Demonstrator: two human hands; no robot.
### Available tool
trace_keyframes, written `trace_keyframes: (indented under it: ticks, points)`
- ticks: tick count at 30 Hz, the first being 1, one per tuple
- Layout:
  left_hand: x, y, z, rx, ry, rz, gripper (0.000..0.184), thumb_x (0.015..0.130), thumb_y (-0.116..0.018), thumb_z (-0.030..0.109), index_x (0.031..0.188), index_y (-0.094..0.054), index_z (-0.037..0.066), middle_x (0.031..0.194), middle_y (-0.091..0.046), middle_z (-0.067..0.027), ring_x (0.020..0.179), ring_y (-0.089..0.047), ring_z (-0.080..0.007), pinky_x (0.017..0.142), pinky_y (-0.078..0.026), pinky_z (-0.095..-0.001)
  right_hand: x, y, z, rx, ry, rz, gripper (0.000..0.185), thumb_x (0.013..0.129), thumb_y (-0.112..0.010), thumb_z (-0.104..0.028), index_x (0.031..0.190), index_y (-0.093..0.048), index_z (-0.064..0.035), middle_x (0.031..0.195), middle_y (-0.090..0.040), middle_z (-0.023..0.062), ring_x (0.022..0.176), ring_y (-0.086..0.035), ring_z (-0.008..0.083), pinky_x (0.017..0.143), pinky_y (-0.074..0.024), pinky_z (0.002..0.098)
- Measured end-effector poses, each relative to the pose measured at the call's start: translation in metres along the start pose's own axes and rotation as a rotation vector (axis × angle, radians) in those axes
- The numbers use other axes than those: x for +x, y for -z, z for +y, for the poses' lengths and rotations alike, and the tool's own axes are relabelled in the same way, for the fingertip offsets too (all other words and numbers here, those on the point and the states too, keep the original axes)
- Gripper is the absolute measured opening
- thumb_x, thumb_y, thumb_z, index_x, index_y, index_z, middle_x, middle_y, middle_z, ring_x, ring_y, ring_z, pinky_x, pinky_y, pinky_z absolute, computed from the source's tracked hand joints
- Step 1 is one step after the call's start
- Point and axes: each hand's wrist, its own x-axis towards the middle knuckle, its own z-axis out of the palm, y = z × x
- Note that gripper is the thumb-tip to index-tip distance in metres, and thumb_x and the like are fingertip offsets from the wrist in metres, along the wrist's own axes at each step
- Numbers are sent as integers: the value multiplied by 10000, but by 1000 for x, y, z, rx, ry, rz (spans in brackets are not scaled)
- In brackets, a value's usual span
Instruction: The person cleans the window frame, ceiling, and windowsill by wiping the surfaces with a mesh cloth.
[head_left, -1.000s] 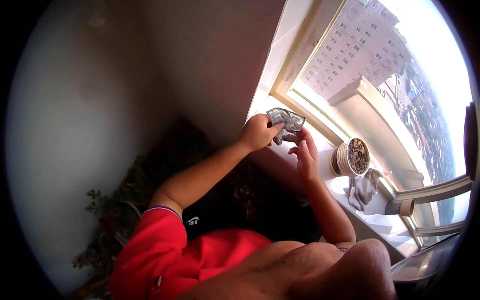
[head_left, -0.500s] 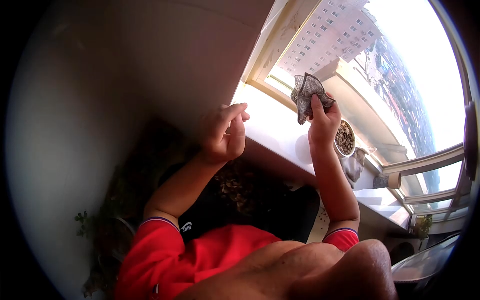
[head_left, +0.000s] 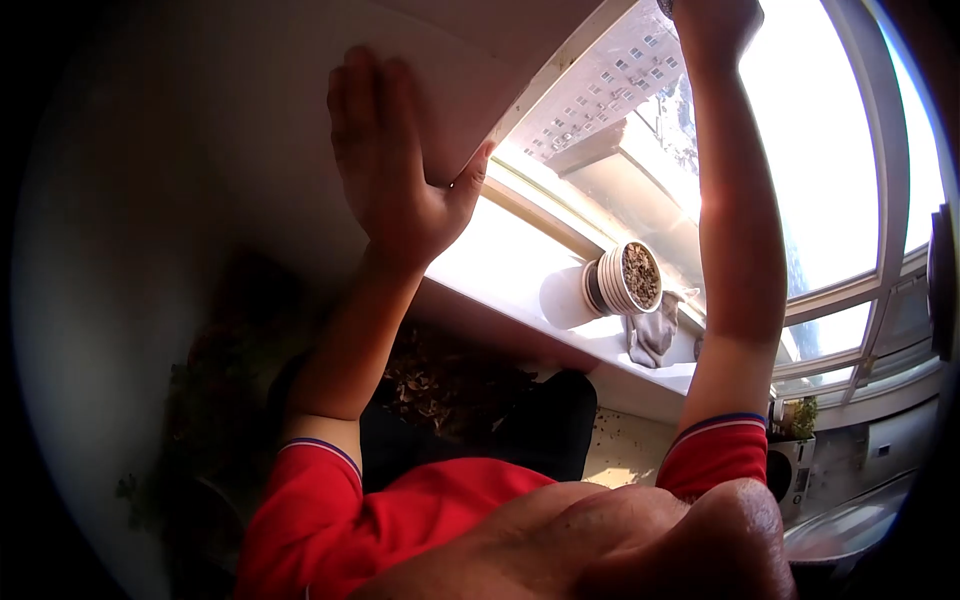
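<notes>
head view: a dark-grey piece of cloth-like material (head_left: pixel 666 8) shows only as a sliver at the top edge, beside the bare right hand (head_left: pixel 718 22), before the large, bright glass window (head_left: pixel 825 120). the right fingers are cut off by the frame; their closure cannot be told. the bare left hand (head_left: pixel 390 175) lies flat, thumb spread wide, at the corner of the pale, smooth wall (head_left: pixel 480 60). handling (a judgement; little shows): probably light, soft, not fragile; grip it bunched at the middle.
</notes>
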Motion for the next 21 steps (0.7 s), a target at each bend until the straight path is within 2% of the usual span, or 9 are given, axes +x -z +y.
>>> trace_keyframes:
  ticks: [1,4,6,8,11,14,16,17,21]
  points:
    - [-1,1,-2,-18,-5,2,1024,769,-874,313,1572,-336,-26,1618,-313,-301,1467,-343,-515,1178,-346,-588,3,-10,0,557,-287,-122,183,924,-719,-136,789,-669,-23,624,-636,55,533,-569,128,513,-464,301]
    - [-3,4,-3,-49,0,20,982,755,-874,289,1545,-388,-32,1601,-354,-294,1458,-363,-510,1178,-352,-589,-24,-5,-25,387,-335,-195,246,921,-687,-151,702,-667,-39,561,-629,55,447,-555,145,451,-433,306]
    - [-4,4,-6,-55,-1,28,956,752,-872,285,1529,-416,-36,1587,-381,-290,1455,-370,-507,1177,-354,-592,-63,-6,-23,-241,-144,-314,379,881,-773,-472,772,-709,-114,694,-698,95,649,-697,274,578,-527,404]
    - [-8,5,-9,-65,-13,19,939,750,-870,290,1516,-438,-38,1575,-403,-290,1455,-372,-505,1175,-356,-596,-103,-14,-27,-248,-84,-318,500,857,-731,-604,694,-690,-133,621,-657,116,626,-676,330,534,-497,442]
    - [-11,5,-13,-73,-25,27,938,745,-872,301,1512,-447,-33,1571,-410,-289,1457,-373,-500,1178,-350,-600,-111,-14,-19,-259,-5,-307,527,844,-744,-620,670,-685,-126,581,-636,98,556,-652,330,510,-490,440]
    - [-13,5,-15,-86,-30,41,922,753,-861,309,1508,-453,-28,1572,-412,-286,1457,-373,-501,1179,-350,-604,-76,-7,-7,-291,60,-246,533,883,-699,-624,674,-715,-135,560,-639,83,557,-666,305,524,-500,425]
    - [-15,8,-15,-93,-13,18,894,765,-849,303,1499,-464,-32,1568,-418,-286,1453,-377,-503,1178,-352,-605,-13,-6,10,-9,-217,-254,301,909,-662,-169,629,-668,-58,527,-630,72,449,-596,183,462,-455,318]
    - [-14,9,-14,-97,-7,6,880,770,-842,299,1495,-469,-33,1566,-421,-286,1451,-379,-504,1178,-353,-605,15,-3,18,74,-277,-241,295,904,-668,-168,632,-671,-55,531,-634,72,451,-598,182,463,-456,318]
    - [-11,14,-15,-102,-10,-44,853,769,-829,285,1477,-486,-44,1557,-431,-290,1442,-390,-507,1168,-365,-608,79,12,47,150,-239,-201,275,885,-691,-165,641,-682,-40,546,-647,75,461,-607,180,467,-460,318]
